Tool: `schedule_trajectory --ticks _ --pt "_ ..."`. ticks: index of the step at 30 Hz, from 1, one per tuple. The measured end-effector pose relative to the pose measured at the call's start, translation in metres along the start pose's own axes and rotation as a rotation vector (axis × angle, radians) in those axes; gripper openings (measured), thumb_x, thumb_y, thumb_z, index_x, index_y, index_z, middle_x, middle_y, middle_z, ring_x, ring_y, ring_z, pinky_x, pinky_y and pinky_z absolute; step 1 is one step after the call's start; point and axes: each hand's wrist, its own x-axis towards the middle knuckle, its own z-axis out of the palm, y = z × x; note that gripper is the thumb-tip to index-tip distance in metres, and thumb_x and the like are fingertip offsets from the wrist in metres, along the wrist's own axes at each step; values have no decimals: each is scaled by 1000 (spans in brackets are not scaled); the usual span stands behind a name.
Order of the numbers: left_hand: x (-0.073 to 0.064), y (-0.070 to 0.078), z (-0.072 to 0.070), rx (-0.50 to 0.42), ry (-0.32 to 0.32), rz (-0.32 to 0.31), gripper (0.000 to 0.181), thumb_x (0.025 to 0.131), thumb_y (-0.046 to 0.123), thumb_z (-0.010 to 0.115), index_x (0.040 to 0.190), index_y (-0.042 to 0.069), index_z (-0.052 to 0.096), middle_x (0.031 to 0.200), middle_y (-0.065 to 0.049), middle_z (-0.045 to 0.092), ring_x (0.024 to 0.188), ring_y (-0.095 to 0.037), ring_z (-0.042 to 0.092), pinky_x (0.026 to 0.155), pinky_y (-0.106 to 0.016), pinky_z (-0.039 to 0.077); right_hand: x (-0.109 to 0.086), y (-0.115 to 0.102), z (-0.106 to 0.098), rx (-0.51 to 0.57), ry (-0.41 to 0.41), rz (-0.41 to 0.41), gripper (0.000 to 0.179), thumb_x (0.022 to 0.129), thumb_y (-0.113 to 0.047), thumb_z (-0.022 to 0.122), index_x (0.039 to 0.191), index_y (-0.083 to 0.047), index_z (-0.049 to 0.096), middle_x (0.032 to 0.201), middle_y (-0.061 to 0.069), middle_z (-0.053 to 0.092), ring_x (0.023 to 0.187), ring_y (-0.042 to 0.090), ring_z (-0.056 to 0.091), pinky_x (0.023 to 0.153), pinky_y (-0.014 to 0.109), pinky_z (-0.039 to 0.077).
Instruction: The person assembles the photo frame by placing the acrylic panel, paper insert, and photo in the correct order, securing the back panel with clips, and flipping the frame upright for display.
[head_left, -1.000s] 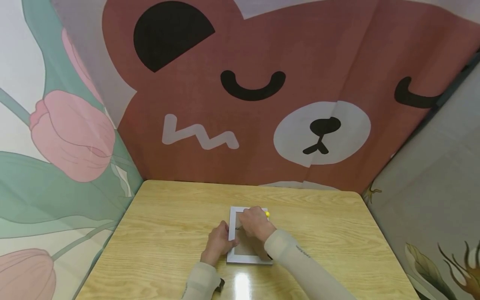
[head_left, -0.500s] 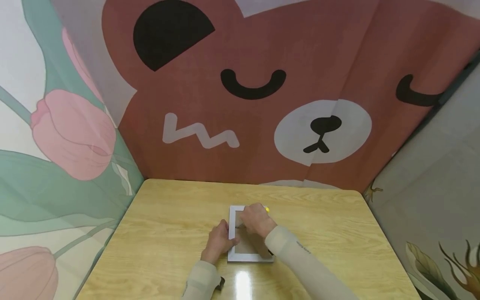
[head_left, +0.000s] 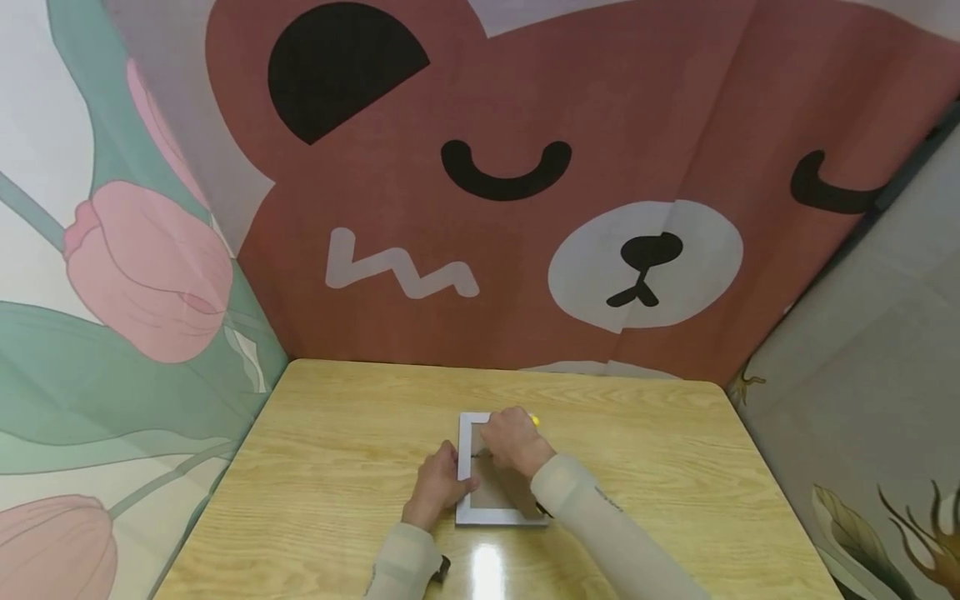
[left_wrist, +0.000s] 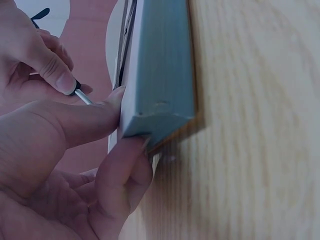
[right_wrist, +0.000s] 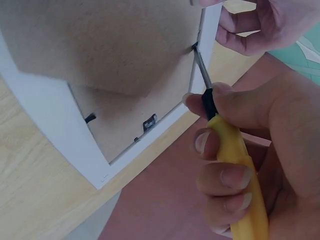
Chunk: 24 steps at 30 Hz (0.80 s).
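A white picture frame [head_left: 464, 468] lies back side up on the table, its brown backing board [head_left: 491, 493] showing. My left hand [head_left: 437, 483] grips the frame's left edge, thumb on top and fingers against the outer side, as the left wrist view shows. Curled fingers of my right hand [head_left: 516, 439] hold a screwdriver [right_wrist: 235, 150] with a yellow handle, black collar and metal shaft. Its tip touches or nearly touches a small black tab [right_wrist: 194, 46] at the frame's inner edge. Another dark tab [right_wrist: 90, 118] sticks up on the opposite edge.
A dark metal hanger [right_wrist: 149, 123] sits by the short side of the frame. The wooden table [head_left: 337, 467] meets a bear-print cloth [head_left: 390, 333] at its back edge. Flower-print cloths [head_left: 150, 275] hang at both sides.
The yellow handle end shows slightly less beyond the right hand than one second ago. Both hands and the picture frame stay almost where they were.
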Motion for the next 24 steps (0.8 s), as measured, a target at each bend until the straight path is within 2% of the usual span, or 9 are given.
schedule_trajectory --ticks 11,16,20,24 --pt "1 -3 0 5 2 8 44 76 13 90 98 2 53 82 -8 63 74 -19 54 64 -33 46 -2 -5 -2 -20 7 -5 22 79 -32 83 74 -19 67 71 -4 65 55 9 42 52 30 51" --pt "2 -5 -1 31 18 39 44 74 12 90 97 3 53 79 -6 61 72 -19 54 63 -33 46 1 -9 -6 -43 23 -13 15 82 -29 80 77 -21 68 75 -5 69 57 9 49 54 30 53" --pt "2 -5 -1 48 29 78 46 72 12 90 98 3 53 79 -7 62 70 -20 54 62 -34 46 3 -11 -9 -45 -7 1 14 83 -30 80 80 -20 71 77 -4 71 59 10 54 56 31 54" --pt "3 -6 1 50 25 74 46 71 12 90 98 3 53 79 -7 62 70 -20 54 62 -35 46 3 -12 -9 -37 -22 -1 13 83 -28 80 82 -19 71 79 -3 72 60 11 57 57 32 55"
